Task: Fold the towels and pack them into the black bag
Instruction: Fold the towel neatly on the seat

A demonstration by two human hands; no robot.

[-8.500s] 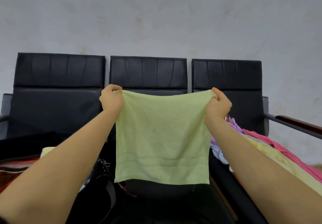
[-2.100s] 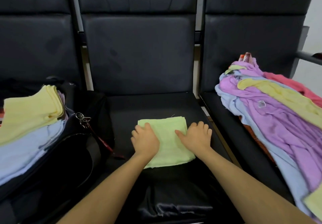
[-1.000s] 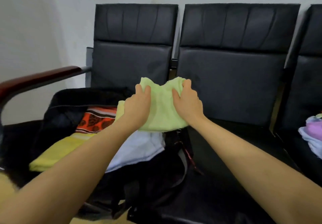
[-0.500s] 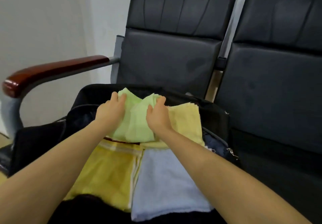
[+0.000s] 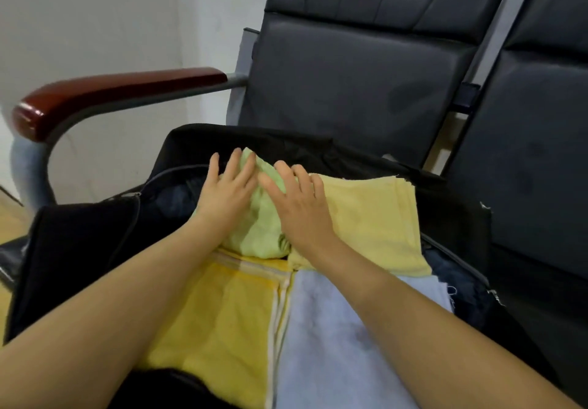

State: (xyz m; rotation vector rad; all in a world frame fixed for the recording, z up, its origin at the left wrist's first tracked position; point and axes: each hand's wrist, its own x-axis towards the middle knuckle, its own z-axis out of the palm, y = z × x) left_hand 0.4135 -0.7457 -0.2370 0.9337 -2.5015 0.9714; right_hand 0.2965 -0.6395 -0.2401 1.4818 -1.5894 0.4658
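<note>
The folded light-green towel (image 5: 262,227) lies in the open black bag (image 5: 79,243) on the left seat, on top of other folded towels. My left hand (image 5: 227,197) lies flat on the green towel's left side with fingers spread. My right hand (image 5: 302,208) rests flat across its right side and the pale-yellow towel (image 5: 372,217) beside it. A bright-yellow towel (image 5: 222,319) and a light-blue towel (image 5: 334,338) lie nearer to me in the bag.
A wooden armrest (image 5: 105,93) on a grey metal frame rises left of the bag. Black padded seat backs (image 5: 350,84) stand behind it. The neighbouring black seat (image 5: 541,185) is at the right. The bag's zipper edge (image 5: 490,291) runs along its right side.
Both hands carried the folded green towel from the middle seat into the bag. Half a second ago they gripped it; now the fingers have opened and lie flat on it.
</note>
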